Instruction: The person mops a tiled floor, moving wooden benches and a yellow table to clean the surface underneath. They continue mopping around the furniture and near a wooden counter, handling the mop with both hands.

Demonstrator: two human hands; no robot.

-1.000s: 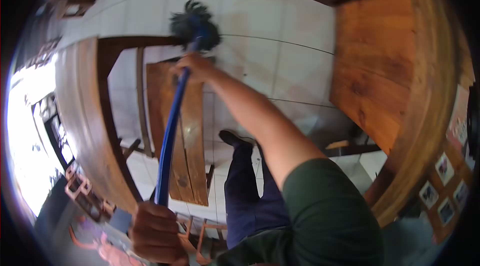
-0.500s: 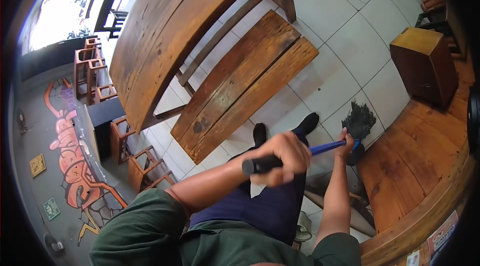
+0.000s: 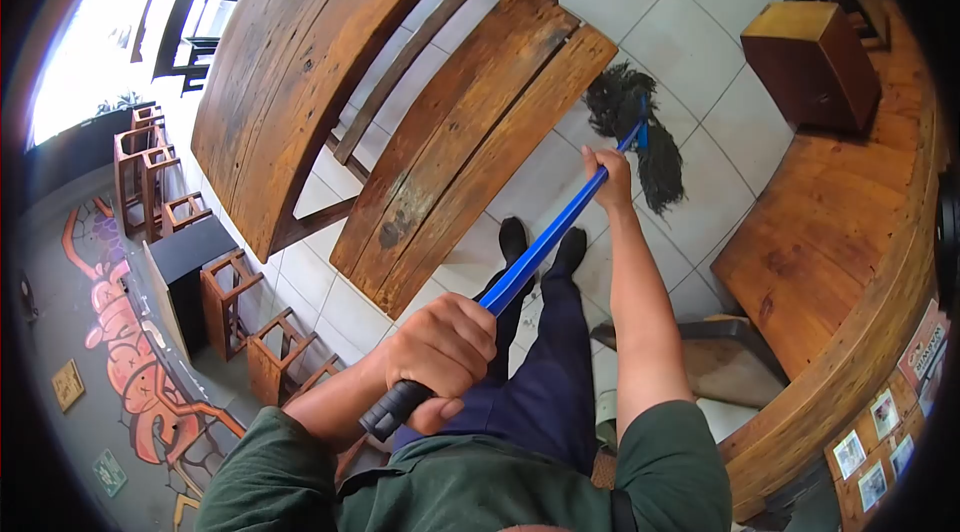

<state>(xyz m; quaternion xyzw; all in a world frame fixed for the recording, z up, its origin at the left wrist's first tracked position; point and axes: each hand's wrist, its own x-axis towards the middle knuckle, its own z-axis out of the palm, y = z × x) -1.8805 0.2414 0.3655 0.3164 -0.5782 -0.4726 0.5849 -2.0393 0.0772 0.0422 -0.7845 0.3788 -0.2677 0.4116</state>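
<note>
A mop with a blue handle (image 3: 545, 244) runs diagonally across the front of my body. Around its black grip end, close to my waist, my left hand (image 3: 447, 347) is closed. Farther down the shaft, near the head, my right hand (image 3: 610, 177) is wrapped round the handle. The dark stringy mop head (image 3: 660, 167) lies spread on the white tiles, just beyond the right end of the wooden bench (image 3: 470, 147). Both of my dark shoes stand on the floor between the bench and me.
A heavy wooden table (image 3: 330, 62) stands behind the bench. To the right are a raised wooden platform (image 3: 820, 242) and a brown box (image 3: 810, 67) on it. Several wooden stools (image 3: 228, 297) line the left, by a painted wall (image 3: 135, 342).
The mop head has swung left and away from me, from beside the platform to the bench's end. My left hand has drawn left and back; my right hand has moved left and forward.
</note>
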